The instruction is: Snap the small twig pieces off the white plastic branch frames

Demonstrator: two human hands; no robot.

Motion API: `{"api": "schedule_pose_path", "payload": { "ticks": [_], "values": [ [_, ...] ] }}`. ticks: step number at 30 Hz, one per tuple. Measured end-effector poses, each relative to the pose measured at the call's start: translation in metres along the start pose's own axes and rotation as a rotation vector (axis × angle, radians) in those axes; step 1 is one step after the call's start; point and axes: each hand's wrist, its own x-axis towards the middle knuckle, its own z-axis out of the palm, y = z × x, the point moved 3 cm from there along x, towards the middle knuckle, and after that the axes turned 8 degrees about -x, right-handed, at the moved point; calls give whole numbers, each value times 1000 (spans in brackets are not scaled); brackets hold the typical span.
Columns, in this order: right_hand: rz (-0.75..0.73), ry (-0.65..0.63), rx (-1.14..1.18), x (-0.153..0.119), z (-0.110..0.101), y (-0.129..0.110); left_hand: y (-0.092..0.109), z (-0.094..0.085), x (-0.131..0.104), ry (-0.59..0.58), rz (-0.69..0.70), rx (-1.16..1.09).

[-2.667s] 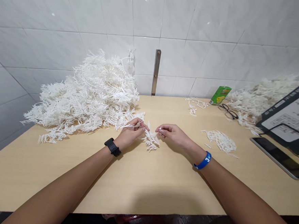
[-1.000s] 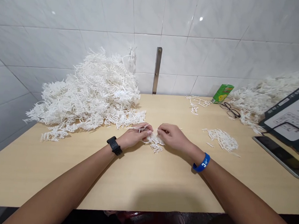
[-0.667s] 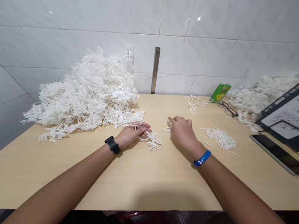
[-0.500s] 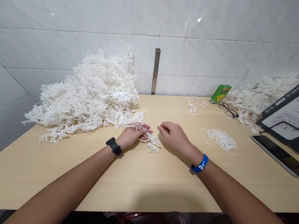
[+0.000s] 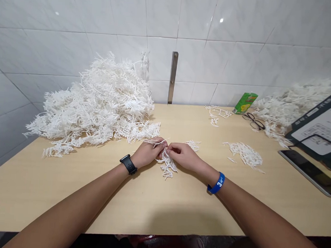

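In the middle of the pale, wood-grained desk [image 5: 137, 201], gripping a thin, white, branched, plastic-looking cluster [image 5: 168, 164] between the thumb and fingers of the left hand [image 5: 149, 152]. Pinching at the far end of the same cluster with the closed thumb and fingertips of the right hand [image 5: 184, 155], just beside the left hand, without showing the exact contact clearly. Spreading the cluster's short prongs toward the near side of both hands. Wearing a black watch with a black strap [image 5: 128, 164] on the left wrist and a blue, rubber-like band with a white "3" [image 5: 216, 183] on the right wrist. On the left, having a tall, tangled heap of white branched pieces [image 5: 104, 101] rising in front of the far wall of white, marbled tiles [image 5: 62, 11]. Having a small patch of short white bits [image 5: 193, 145] just to the far right of the right hand, and a wider, flat pile of thin white sticks [image 5: 245, 153] farther right. Toward the far edge, seeing loose white branched stems [image 5: 217, 111] left of a standing green carton with yellow print [image 5: 244, 103]. Seeing also black-framed glasses [image 5: 254, 121] lying near the carton, beside a second tangled white heap [image 5: 294, 104]. On the far right, facing a dark, slanted panel with a white drawing sheet [image 5: 324, 127] and, just nearer, a flat, black-faced, silver-edged device [image 5: 311, 172].
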Motion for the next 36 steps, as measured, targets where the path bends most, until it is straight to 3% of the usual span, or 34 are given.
{"api": "schedule_pose_path", "payload": {
  "ticks": [6,11,23,36],
  "values": [
    [47,-15,109,4,2,10,4,5,-2,-212,-32,6],
    [29,-102,110,3,-3,10,1,5,-2,-325,-8,42],
    [-50,-348,265,-3,-1,5,7,7,-4,-458,73,-16],
    [3,-410,714,-4,7,7,6,8,-6,-530,-17,-281]
  ]
}}
